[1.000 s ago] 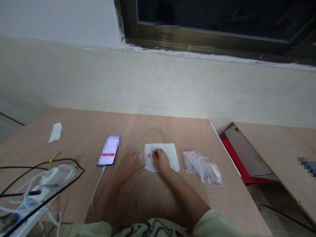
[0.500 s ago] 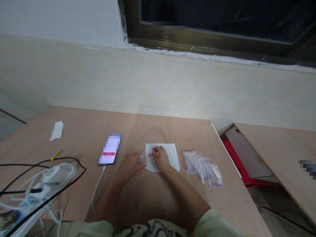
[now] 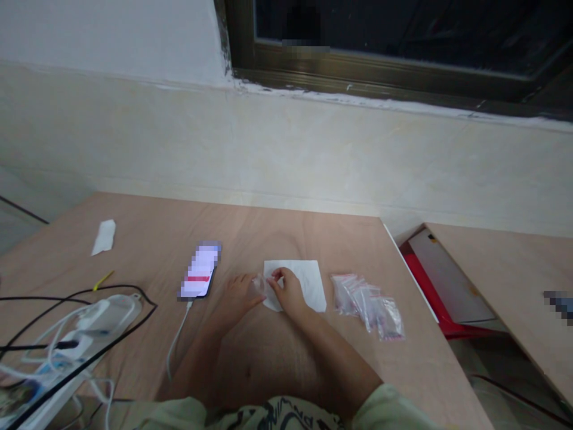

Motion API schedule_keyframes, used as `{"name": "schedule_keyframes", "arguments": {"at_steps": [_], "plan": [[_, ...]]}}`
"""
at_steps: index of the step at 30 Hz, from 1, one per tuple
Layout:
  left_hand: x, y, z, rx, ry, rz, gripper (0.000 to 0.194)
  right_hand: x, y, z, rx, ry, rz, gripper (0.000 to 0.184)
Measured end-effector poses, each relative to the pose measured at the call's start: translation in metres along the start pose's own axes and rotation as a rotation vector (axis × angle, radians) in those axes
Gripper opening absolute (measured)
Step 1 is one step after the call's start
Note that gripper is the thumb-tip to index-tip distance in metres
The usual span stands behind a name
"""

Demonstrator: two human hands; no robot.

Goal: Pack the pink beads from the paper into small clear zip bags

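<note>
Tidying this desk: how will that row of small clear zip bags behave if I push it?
The small clear zip bags look thin and floppy, so they'd probably crumple rather than move as a block. They overlap loosely, so a push may fan them apart. They're likely very light, and may skid easily on the smooth wooden table.

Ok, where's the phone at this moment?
In the head view, the smartphone lies on the wooden table, left of the person's left hand, with a white cable running from its near end.
</note>
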State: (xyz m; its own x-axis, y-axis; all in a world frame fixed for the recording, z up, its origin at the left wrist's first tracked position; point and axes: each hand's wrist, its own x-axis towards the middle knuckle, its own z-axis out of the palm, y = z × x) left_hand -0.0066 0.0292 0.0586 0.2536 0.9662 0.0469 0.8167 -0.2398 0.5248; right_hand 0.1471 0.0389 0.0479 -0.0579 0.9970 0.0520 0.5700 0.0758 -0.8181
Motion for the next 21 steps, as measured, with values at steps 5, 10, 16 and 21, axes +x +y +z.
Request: {"name": "schedule_keyframes", "arguments": {"at_steps": [5, 10, 16, 21], "plan": [[0.000, 0.004, -0.008, 0.099, -0.060, -0.036, 0.042, -0.004, 0.013, 0.009, -0.208, -0.020, 0.072, 0.008], [0.000, 0.003, -0.007, 0.097, -0.071, -0.031, 0.043, -0.004, 0.013, 0.014, -0.244, 0.004, 0.068, 0.010], [0.001, -0.004, 0.006, 0.115, -0.039, -0.010, 0.041, -0.005, 0.001, 0.005, 0.034, 0.008, -0.086, 0.007], [-0.001, -0.008, 0.007, 0.088, -0.008, 0.017, 0.040, -0.002, 0.005, 0.006, -0.076, 0.051, -0.034, 0.014]]}}
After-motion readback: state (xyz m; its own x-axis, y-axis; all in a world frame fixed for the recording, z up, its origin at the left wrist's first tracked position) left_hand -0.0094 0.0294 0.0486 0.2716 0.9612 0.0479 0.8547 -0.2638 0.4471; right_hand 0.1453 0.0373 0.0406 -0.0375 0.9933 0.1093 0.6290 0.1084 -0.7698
